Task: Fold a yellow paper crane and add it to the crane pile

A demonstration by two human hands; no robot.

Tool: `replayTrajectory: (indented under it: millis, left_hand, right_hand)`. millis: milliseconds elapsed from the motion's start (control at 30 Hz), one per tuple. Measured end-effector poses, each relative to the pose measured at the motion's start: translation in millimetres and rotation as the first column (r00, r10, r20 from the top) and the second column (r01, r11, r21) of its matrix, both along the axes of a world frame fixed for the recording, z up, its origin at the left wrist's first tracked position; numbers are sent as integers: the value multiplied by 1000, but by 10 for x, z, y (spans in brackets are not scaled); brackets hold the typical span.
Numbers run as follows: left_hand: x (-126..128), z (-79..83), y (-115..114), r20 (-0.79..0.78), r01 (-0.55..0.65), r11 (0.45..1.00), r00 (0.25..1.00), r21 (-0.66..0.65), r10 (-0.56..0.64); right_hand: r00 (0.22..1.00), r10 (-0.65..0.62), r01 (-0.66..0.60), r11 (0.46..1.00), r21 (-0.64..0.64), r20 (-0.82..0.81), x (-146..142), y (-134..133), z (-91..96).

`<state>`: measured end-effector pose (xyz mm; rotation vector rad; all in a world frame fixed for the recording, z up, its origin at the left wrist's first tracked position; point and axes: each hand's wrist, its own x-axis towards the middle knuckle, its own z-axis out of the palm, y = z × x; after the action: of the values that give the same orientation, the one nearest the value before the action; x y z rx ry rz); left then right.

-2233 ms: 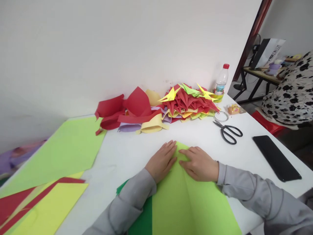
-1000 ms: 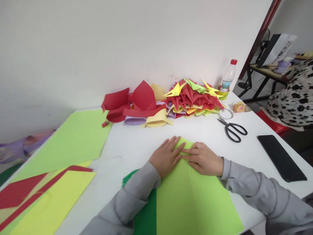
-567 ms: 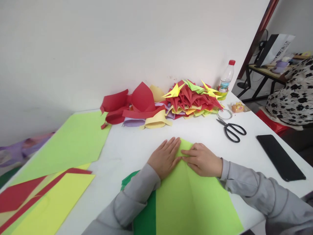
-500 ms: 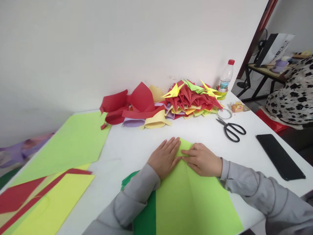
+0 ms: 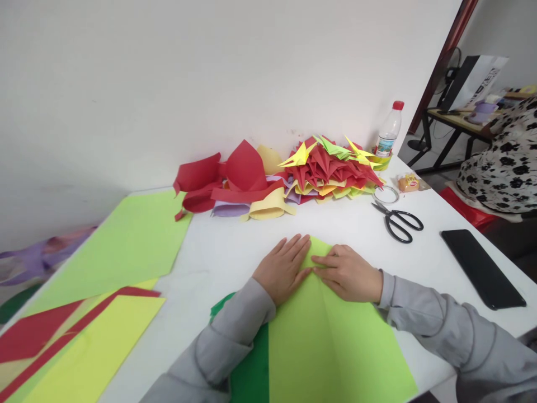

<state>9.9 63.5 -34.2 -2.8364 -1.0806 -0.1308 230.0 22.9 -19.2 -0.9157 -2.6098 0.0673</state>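
A light green paper sheet (image 5: 331, 341) lies on the white table (image 5: 218, 252) in front of me, folded to a point at its far end. My left hand (image 5: 283, 268) lies flat on the left flap, fingers stretched out. My right hand (image 5: 346, 274) presses flat on the right flap, its fingers pointing left toward the centre crease. A dark green sheet (image 5: 247, 369) lies beneath the light green one.
Folded paper shapes (image 5: 331, 165) and red and yellow scraps (image 5: 226, 182) are piled by the wall. Scissors (image 5: 398, 221), a tape ring (image 5: 386, 195), a water bottle (image 5: 389, 131) and a black phone (image 5: 482, 268) sit at the right. Coloured sheets (image 5: 96, 313) cover the left. A person in patterned clothing (image 5: 499, 162) sits far right.
Both hands stay pressed on the folded tip of the green sheet; they have barely shifted. The view has drifted slightly.
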Motion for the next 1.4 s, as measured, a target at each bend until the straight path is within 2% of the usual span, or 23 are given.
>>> replayTrajectory:
  millis: [200, 500, 667, 833, 900, 1100, 1233, 1400]
  left_hand:
    - [-16, 9, -39, -14, 13, 1000, 1000, 20, -12]
    - [-167, -6, -233, 32, 36, 996, 999, 87, -39]
    - [-244, 36, -372, 65, 86, 981, 993, 172, -98]
    - [-316, 76, -545, 184, 118, 952, 967, 283, -174]
    - [-355, 96, -594, 257, 106, 960, 951, 258, -174]
    - [-486, 201, -636, 406, 57, 996, 911, 63, -78]
    - [-524, 250, -636, 467, 81, 995, 879, 51, -95]
    - [-535, 233, -624, 475, 97, 991, 870, 93, -130]
  right_hand:
    - [1000, -11, 11, 1000, -9, 11, 3, -3, 2]
    - [999, -36, 36, 999, -19, 19, -2, -10, -15]
    - [999, -37, 38, 999, -26, 19, -2, -15, -9]
    - [1000, -30, 30, 999, -43, 6, 3, -13, 12]
    - [1000, -27, 27, 998, -53, -2, 4, -14, 25]
    - [1000, -21, 19, 997, -79, -21, 7, -21, 46]
    - [1000, -19, 18, 997, -79, -3, 7, -17, 51]
    - [1000, -19, 20, 998, -66, 22, 9, -15, 43]
